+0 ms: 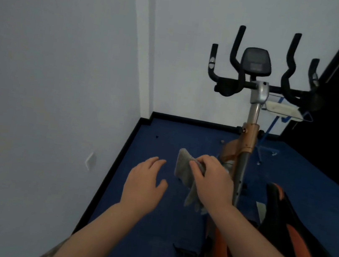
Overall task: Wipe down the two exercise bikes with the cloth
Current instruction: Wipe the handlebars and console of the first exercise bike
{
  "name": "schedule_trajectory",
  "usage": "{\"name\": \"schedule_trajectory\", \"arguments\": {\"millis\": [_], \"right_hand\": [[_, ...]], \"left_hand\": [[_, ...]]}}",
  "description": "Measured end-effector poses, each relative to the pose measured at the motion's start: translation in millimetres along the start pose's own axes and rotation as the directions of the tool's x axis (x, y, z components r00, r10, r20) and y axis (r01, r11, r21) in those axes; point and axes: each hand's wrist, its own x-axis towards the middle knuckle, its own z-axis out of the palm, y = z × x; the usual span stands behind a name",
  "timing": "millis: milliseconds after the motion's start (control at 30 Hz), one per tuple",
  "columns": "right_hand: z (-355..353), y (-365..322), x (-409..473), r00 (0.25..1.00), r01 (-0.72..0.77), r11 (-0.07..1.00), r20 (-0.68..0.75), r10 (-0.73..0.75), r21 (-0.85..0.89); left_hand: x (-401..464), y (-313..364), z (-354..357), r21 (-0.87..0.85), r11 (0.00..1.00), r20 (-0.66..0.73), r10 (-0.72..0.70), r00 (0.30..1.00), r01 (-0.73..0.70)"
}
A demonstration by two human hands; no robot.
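One exercise bike [248, 140] with an orange frame stands ahead on the right. Its black handlebars [234, 72] and small console [255, 62] rise toward the wall, and its black-and-orange saddle [293, 235] is at the lower right. My right hand [211, 178] is shut on a grey cloth [184, 170], held in the air just left of the bike's silver post. The cloth's end hangs below the hand. My left hand [145, 182] hovers open beside the cloth, fingers spread, not touching it. I see no second bike.
A white wall [49, 88] runs close along the left and meets another wall behind the bike. Blue carpet [149, 224] covers the floor. A blue-framed rack with a white tray [281, 110] stands behind the handlebars. A bike pedal [186, 256] shows near the bottom.
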Motion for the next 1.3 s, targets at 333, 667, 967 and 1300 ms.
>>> {"name": "schedule_trajectory", "arguments": {"millis": [333, 667, 967, 1300], "right_hand": [[47, 25, 97, 0.963, -0.24, 0.971, -0.123, 0.238, 0.002], [70, 11, 222, 0.764, -0.475, 0.814, -0.302, 0.57, 0.336], [51, 23, 281, 0.627, -0.422, 0.767, -0.455, 0.632, 0.484], [17, 65, 391, 0.683, -0.279, 0.909, -0.601, 0.415, 0.31]], "left_hand": [[156, -38, 20, -0.048, 0.98, 0.117, 0.196, 0.974, -0.192], [323, -83, -8, -0.092, 0.932, 0.183, 0.362, 0.914, -0.351], [377, -62, 20, -0.274, 0.881, 0.233, 0.45, 0.862, -0.385], [475, 12, 39, -0.5, 0.812, 0.05, 0.375, 0.926, -0.302]]}}
